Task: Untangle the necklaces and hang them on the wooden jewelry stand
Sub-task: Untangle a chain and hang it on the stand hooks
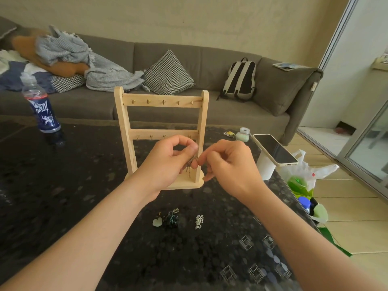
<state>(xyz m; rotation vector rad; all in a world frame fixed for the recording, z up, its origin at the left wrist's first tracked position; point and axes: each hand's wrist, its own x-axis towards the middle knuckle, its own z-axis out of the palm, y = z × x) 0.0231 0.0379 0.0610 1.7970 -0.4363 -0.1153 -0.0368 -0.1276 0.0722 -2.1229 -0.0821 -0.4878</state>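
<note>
Both hands were raised in front of the wooden stand (161,106), probably to keep the knot close to the eyes and clear of the bench (63,206). The left hand (168,162) pinched a thin chain (191,161) between thumb and fingers, a short tail hanging below; its grip seemed to anchor the tangle. The right hand (228,164) nipped the same chain just beside it, its grip fine enough to tease a loop loose. Nearer lay a dark bundle (169,219) and, to its right, a silver chain (199,222), both unhung. The hooks (148,101) in view were bare.
</note>
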